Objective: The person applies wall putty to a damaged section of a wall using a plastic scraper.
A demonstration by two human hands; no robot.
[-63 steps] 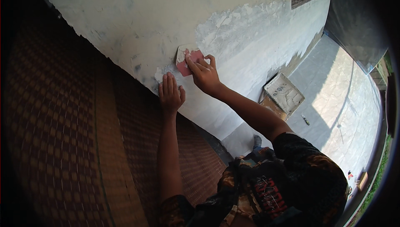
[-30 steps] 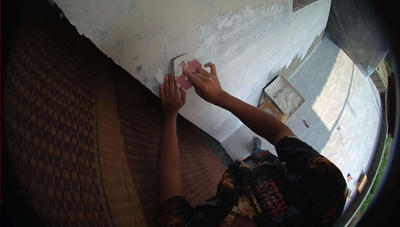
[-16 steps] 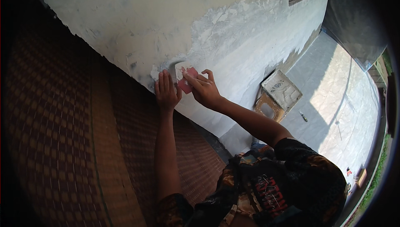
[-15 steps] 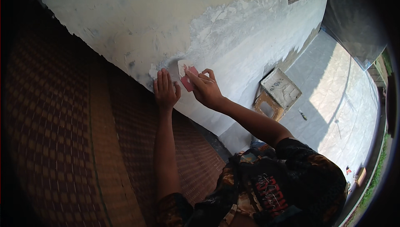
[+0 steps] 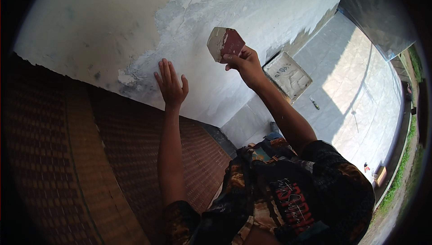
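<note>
My left hand (image 5: 172, 85) lies against the wall (image 5: 94, 20), its fingers stretched out over the whitish skim-coated patch (image 5: 189, 24). In my right hand (image 5: 247, 69) is a flat, dark red putty scraper (image 5: 231, 42), gripped at its lower right edge between thumb and fingers. Pale putty covers the left part of its face. The scraper is held up to the right of my left hand, in front of the coated area; whether it touches the wall I cannot tell.
To the right, a shallow tray (image 5: 297, 76) smeared with pale putty rests on a support mostly hidden by my forearm. A small slim tool (image 5: 314, 103) lies on the grey floor covering (image 5: 333, 65). A brown woven mat (image 5: 144, 128) spreads at left below the wall.
My right hand has lifted the scraper away from beside my left hand, up and to the right, turning its face into view. The view has shifted; my left fingers are more spread.
</note>
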